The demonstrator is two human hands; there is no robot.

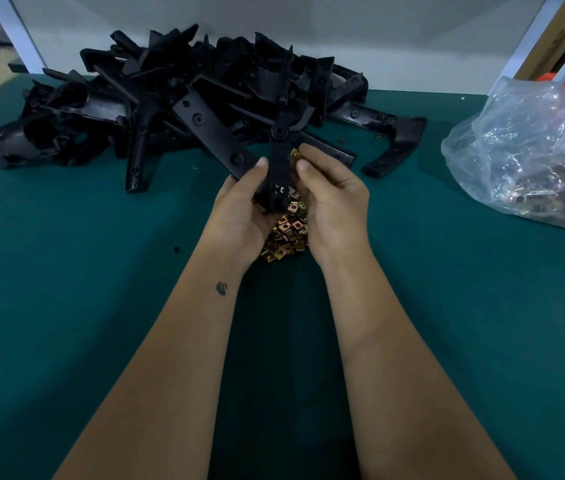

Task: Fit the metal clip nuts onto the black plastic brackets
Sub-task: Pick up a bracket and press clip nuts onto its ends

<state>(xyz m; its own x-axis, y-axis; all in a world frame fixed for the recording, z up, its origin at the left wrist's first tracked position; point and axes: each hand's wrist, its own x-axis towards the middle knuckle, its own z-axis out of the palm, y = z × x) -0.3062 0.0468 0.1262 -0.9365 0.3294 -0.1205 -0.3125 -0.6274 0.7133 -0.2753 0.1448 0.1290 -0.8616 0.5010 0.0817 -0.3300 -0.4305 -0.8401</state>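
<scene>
A long black plastic bracket (279, 161) stands nearly upright between my hands, above the table. My left hand (243, 209) grips its lower part, thumb along its left edge. My right hand (329, 199) pinches a small brass-coloured clip nut (295, 154) at the bracket's right edge, near its middle. Under my hands lies a heap of several brass clip nuts (288, 233) on the green table (83, 271).
A big pile of black plastic brackets (177, 98) fills the far middle of the table. One curved bracket (395, 147) lies apart to its right. A clear plastic bag of clip nuts (534, 157) sits at the far right. A white wall panel stands behind.
</scene>
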